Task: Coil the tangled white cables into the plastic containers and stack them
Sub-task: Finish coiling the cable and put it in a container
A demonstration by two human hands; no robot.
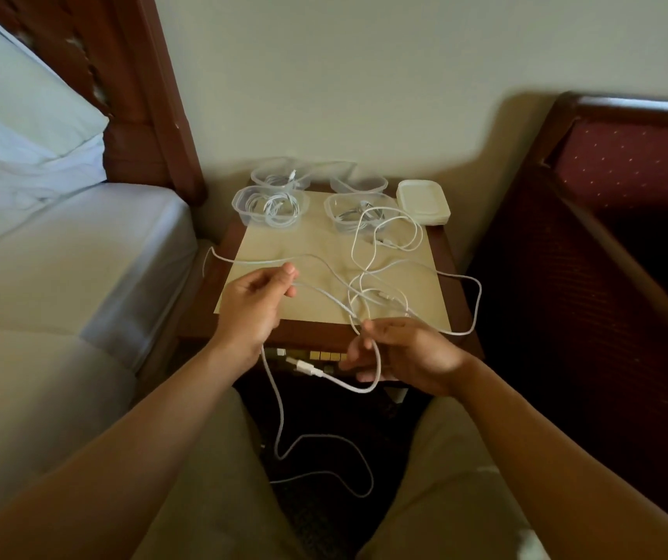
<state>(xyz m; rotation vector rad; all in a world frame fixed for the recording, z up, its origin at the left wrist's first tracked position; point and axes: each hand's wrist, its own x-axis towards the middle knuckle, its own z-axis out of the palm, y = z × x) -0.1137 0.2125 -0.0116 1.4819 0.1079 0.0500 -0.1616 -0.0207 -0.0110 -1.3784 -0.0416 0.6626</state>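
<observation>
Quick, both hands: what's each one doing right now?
Left hand: pinching the white cable at its fingertips.
Right hand: fingers curled round a loop of the same cable.

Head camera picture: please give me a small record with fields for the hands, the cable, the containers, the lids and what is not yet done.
left hand: pinches the white cable above the bedside table
right hand: holds a loop of the same tangle at the table's front edge
cable end: connector hangs below the hands, the rest trails down between the knees
containers: four clear containers at the back of the table, at least three with coiled cable inside
lids: white stack at the back right
not yet done: loose cables uncoiled, containers unstacked
</observation>
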